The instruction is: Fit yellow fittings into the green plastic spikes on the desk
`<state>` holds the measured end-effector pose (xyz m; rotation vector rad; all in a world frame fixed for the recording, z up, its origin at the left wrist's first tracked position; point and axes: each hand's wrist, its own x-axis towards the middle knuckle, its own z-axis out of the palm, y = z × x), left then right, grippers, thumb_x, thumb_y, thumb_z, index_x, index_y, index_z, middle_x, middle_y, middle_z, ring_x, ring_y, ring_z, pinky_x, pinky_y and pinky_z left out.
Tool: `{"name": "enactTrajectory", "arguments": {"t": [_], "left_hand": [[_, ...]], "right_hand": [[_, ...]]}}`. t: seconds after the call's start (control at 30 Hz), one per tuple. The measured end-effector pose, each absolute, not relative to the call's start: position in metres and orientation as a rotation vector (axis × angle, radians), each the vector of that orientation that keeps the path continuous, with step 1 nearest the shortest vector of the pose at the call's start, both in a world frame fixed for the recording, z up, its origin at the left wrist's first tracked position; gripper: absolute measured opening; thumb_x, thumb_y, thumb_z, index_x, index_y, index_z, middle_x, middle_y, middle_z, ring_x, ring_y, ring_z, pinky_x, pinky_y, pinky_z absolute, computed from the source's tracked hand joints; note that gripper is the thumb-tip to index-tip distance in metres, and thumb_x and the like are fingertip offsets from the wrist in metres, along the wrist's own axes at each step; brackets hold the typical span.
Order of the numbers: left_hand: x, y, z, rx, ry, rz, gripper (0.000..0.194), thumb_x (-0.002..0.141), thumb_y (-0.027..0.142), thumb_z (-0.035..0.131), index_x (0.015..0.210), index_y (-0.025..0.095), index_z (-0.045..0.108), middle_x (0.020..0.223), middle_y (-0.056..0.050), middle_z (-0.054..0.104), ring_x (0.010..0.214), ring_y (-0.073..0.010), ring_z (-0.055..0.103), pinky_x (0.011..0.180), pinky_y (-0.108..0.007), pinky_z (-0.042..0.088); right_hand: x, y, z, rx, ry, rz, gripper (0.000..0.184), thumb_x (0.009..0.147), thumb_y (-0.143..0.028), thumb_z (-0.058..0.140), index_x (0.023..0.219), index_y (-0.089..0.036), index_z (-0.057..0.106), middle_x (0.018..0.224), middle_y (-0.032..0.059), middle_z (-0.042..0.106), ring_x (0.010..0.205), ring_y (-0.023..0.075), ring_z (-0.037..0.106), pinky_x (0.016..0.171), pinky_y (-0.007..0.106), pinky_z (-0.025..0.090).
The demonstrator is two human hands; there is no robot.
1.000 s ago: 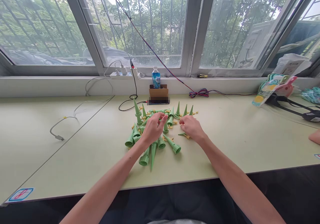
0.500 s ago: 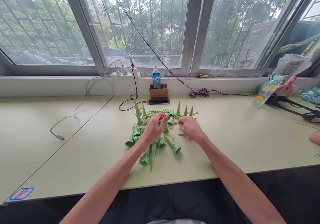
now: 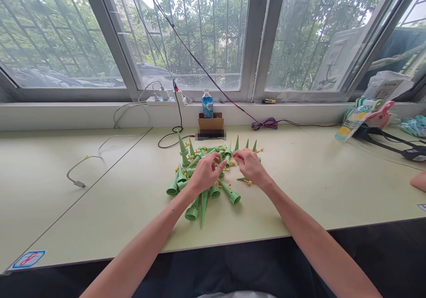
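Note:
A heap of green plastic cone spikes [image 3: 199, 178] lies mid-table, some upright, most on their sides, with small yellow pieces [image 3: 248, 182] scattered among them. My left hand [image 3: 203, 174] is over the heap, fingers curled around an upright green cone [image 3: 220, 168]. My right hand [image 3: 248, 165] is just to its right, fingers bent in a pinch near the same cone; what it pinches is too small to name. The two hands nearly touch.
A pale green table [image 3: 100, 209] runs to the windowsill. A cardboard holder [image 3: 211, 124] and a water bottle [image 3: 207, 103] stand behind the heap. A white cable [image 3: 84, 162] lies left; bags and packets [image 3: 366, 116] sit far right. Another person's hand [image 3: 420, 181] shows at the right edge.
My right hand has moved left and slightly up toward my left hand, closing the gap between them. My left hand's fingers have curled further over the cone.

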<state>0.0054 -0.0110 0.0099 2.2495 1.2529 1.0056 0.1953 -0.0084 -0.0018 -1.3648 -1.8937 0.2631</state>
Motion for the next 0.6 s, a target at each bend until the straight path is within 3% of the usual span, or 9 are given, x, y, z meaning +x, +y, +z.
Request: {"name": "enactTrajectory", "arguments": {"t": [0.37,0.6], "left_hand": [[0.0045,-0.0123,0.0105,2.312,1.241,0.921,0.016,0.087,0.036,0.055,0.084,0.02,0.055,0.08,-0.003,0.064,0.061,-0.017,0.056,0.059,-0.031,0.044],[0.0028,-0.0096,0.008,2.36,1.265,0.877,0.017,0.086,0.035,0.054,0.078,0.021,0.053,0.067,0.0,0.058,0.061,-0.0184,0.054,0.061,-0.031,0.042]], "right_hand": [[0.1897,-0.0108,0.0036,-1.183,-1.731,0.443,0.02,0.091,-0.018,0.05,0.092,-0.015,0.071,0.095,0.0077,0.063,0.072,0.013,0.062,0.07,0.026,0.052],[0.189,-0.0094,0.0011,-1.132,-1.726,0.426,0.014,0.084,-0.014,0.058,0.092,-0.016,0.07,0.094,0.0064,0.066,0.08,0.0145,0.064,0.076,0.027,0.053]]}}
